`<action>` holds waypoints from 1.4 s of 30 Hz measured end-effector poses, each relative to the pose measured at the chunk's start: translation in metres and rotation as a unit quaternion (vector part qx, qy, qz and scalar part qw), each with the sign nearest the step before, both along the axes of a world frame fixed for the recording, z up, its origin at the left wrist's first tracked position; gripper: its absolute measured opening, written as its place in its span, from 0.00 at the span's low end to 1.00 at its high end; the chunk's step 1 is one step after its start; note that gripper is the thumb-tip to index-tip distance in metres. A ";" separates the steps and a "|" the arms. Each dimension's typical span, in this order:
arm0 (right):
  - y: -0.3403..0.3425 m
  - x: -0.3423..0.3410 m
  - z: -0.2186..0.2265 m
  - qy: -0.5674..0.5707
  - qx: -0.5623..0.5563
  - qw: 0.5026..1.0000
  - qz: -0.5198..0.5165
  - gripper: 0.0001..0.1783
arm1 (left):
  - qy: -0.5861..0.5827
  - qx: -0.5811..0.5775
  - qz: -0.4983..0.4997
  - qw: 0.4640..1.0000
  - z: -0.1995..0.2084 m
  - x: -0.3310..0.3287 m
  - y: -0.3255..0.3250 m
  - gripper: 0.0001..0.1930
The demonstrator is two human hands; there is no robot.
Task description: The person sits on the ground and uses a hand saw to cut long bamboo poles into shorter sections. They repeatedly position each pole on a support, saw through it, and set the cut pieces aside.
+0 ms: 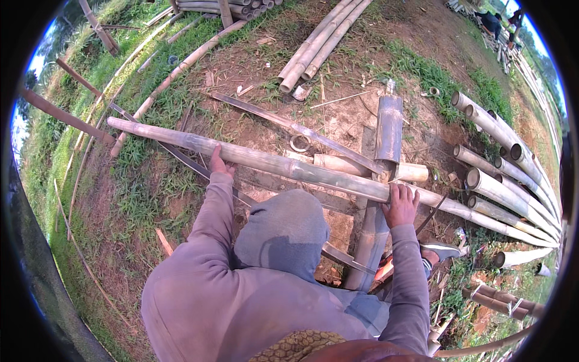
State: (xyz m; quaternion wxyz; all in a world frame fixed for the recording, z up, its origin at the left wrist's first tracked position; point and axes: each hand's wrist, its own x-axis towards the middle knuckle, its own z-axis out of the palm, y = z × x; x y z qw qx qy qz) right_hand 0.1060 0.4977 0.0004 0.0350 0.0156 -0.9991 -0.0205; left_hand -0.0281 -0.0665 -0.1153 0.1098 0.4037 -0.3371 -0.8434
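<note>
A long pale bamboo pole [253, 158] stretches across in front of me, from the left over to the right. Around its left part is my left hand [223, 164], thumb showing above the pole. Farther right, my right hand [400, 205] is closed over the pole, its fingers curled on the upper side. The pole crosses a thick grey bamboo piece [368, 241] near my right hand. Beyond it, another thick bamboo piece [389, 127] lies lengthwise, near a shorter bamboo length [344, 164]. A split bamboo strip [295, 128] slants behind the pole.
Cut bamboo poles [494, 181] are stacked at the right; several more [322, 45] lie at the far side. A shoe [441, 249] rests under the pole's right part. A bamboo ring [300, 143] lies on the dirt. Wooden stakes [66, 114] stand at the left. People [497, 24] are far off.
</note>
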 end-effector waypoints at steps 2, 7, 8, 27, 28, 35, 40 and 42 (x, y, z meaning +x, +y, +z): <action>-0.005 -0.009 0.002 -0.006 0.002 0.998 0.059 0.46 | 0.040 0.021 0.072 0.996 -0.008 -0.017 -0.029 0.29; 0.035 0.078 0.071 0.067 -0.017 0.997 0.025 0.42 | 0.039 0.083 -0.037 0.995 0.050 -0.014 0.053 0.25; 0.046 0.091 0.079 0.064 -0.014 0.998 0.004 0.42 | 0.059 0.091 -0.055 0.993 0.053 -0.015 0.065 0.25; -0.065 0.266 0.105 -0.137 -0.362 0.888 -0.249 0.43 | 0.073 -0.163 -0.379 0.908 0.137 -0.195 0.370 0.25; -0.080 0.241 0.096 -0.121 -0.397 0.876 -0.245 0.41 | 0.081 -0.148 -0.397 0.902 0.145 -0.210 0.375 0.27; -0.128 -0.038 -0.012 -0.072 -0.565 0.793 -0.216 0.34 | 0.207 -0.265 -0.417 0.845 0.146 -0.163 0.313 0.51; -0.181 -0.154 -0.026 -0.059 -0.702 0.683 -0.193 0.35 | 0.133 -0.126 -0.589 0.787 0.081 -0.019 0.211 0.52; -0.193 -0.194 -0.037 -0.102 -0.725 0.648 -0.208 0.36 | 0.166 -0.040 -0.571 0.803 0.086 -0.010 0.213 0.48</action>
